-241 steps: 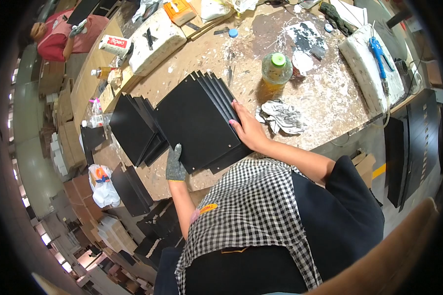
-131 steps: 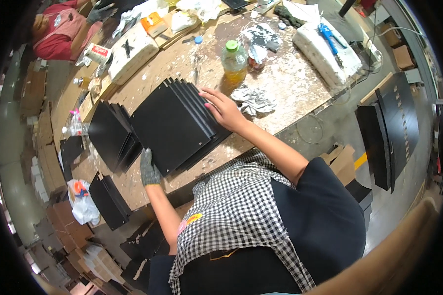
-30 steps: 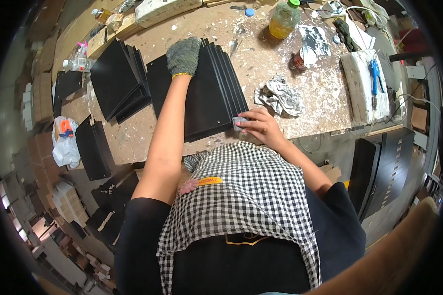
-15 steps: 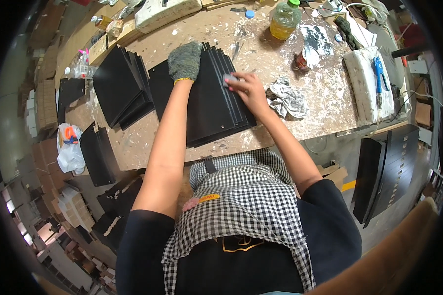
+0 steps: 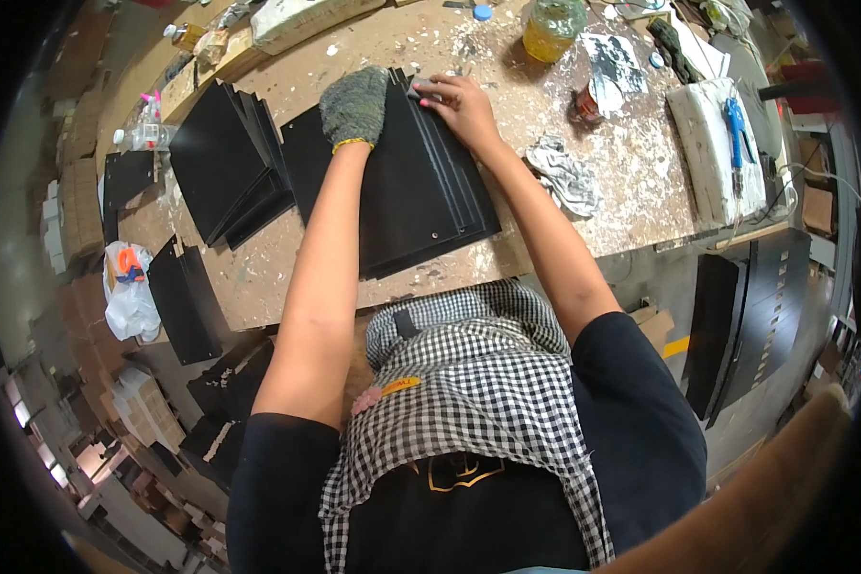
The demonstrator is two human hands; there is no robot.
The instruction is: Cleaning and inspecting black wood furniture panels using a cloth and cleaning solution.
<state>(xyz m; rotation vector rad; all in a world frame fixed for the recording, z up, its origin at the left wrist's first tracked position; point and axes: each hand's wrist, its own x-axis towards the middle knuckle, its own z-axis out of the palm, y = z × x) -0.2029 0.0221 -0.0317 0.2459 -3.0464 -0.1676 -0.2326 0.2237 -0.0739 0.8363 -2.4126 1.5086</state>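
A stack of black flat panels (image 5: 392, 191) lies fanned out on the worktable before me, its stepped edges showing along the right side. My left hand (image 5: 352, 107), in a grey knit glove with a yellow cuff, lies flat on the far part of the top panel. Bare, with pink nails, my right hand (image 5: 467, 113) pinches a small grey pad (image 5: 416, 88) against the far end of the stepped edges. The pad is partly covered by the fingers, so its exact kind is unclear. A second fanned stack of black panels (image 5: 225, 163) rests to the left.
Right of the stack lies a crumpled rag (image 5: 564, 177) on the paint-spattered table (image 5: 488, 277). Beyond stand a can (image 5: 591, 101) and a jar of yellow liquid (image 5: 551, 33). A blue tool (image 5: 736, 134) lies on a white block (image 5: 703, 143). A plastic bag (image 5: 132, 301) hangs at the left edge.
My right hand has slid away from me along the panels' stepped edges to their far end, still pinching the grey pad. My left hand stays on the stack. The whole view has shifted slightly.
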